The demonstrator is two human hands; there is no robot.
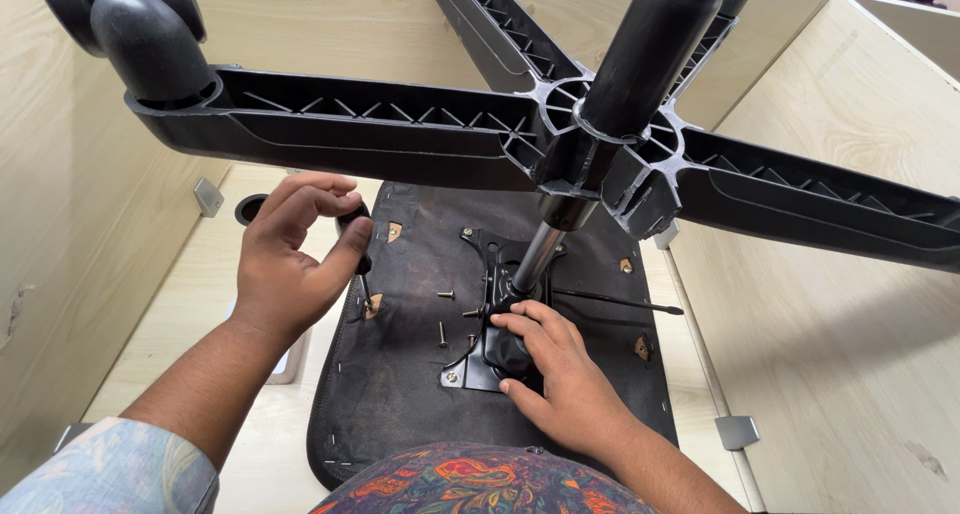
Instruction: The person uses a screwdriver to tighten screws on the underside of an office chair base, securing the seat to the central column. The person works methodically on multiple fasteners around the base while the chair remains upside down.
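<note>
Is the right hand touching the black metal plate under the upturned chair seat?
Touching. The head view shows the right hand lying flat on the black metal plate, fingers spread over it beside the chrome post.

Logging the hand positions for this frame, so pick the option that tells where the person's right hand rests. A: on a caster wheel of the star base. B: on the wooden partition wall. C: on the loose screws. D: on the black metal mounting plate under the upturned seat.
D: the right hand lies on the black metal mounting plate at the foot of the chrome gas-lift column, while the left hand grips a black-handled screwdriver.
</note>
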